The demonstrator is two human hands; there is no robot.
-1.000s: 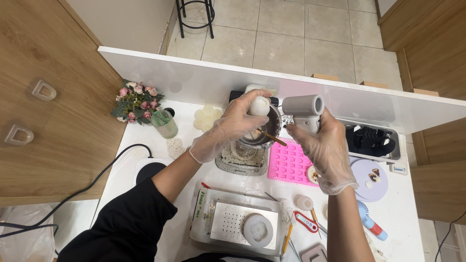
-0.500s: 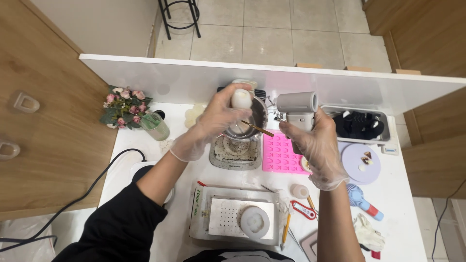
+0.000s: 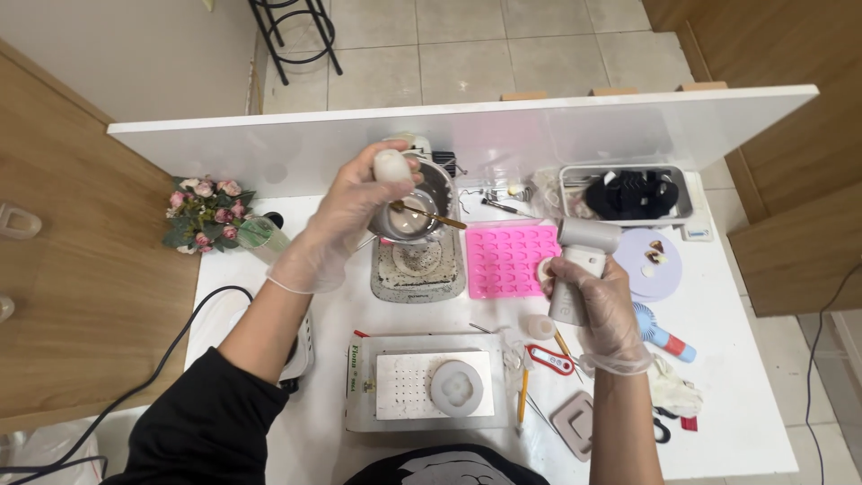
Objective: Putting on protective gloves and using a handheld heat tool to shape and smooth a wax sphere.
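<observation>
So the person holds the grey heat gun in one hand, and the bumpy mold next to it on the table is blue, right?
Not quite. The head view shows the mold is pink, not blue. The right hand does hold the grey heat gun beside it.

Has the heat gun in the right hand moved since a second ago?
Yes. The heat gun in the right hand has pulled away from the metal pot, now beyond the pink mold.
</observation>
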